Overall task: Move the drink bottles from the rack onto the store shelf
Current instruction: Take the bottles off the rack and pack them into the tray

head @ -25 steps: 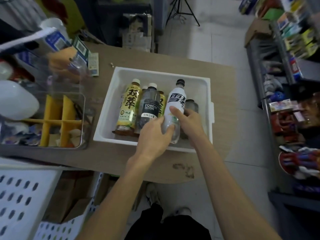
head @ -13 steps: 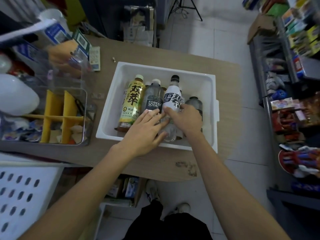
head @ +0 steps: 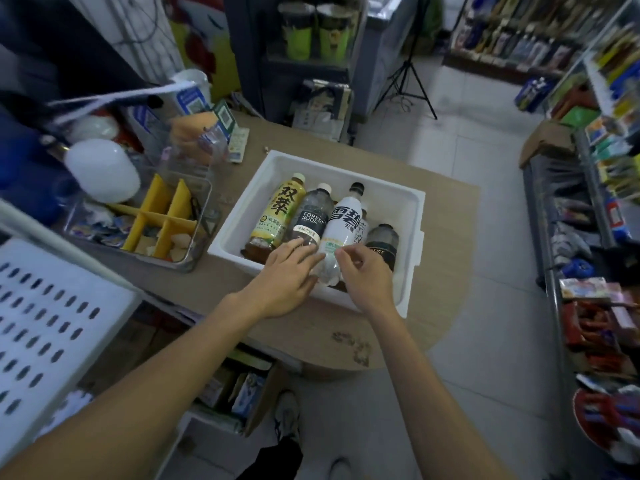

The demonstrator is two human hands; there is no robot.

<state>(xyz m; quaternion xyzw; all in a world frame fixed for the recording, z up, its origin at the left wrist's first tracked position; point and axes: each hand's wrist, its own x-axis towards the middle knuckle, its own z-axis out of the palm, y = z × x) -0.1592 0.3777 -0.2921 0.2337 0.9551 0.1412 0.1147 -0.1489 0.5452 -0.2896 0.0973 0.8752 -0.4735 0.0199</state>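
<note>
Five bottles at least lie slanted in the glossy white plastic bin (head: 410,216) on the wood-grain worktop (head: 446,251): a yellow-label tea bottle (head: 277,216) at the bin's left, a clear Forest Soda bottle (head: 310,218), a white-label bottle (head: 341,223), a half-hidden bottle (head: 362,224) behind it, and a dark bottle (head: 381,242) at the right. My left hand (head: 287,277) lies flat, fingers straight, on the soda bottle's base. My right hand (head: 367,277), wrapped round the white-label bottle half a second ago, now hovers loosely curled beside its ridged clear base, gripping nothing.
</note>
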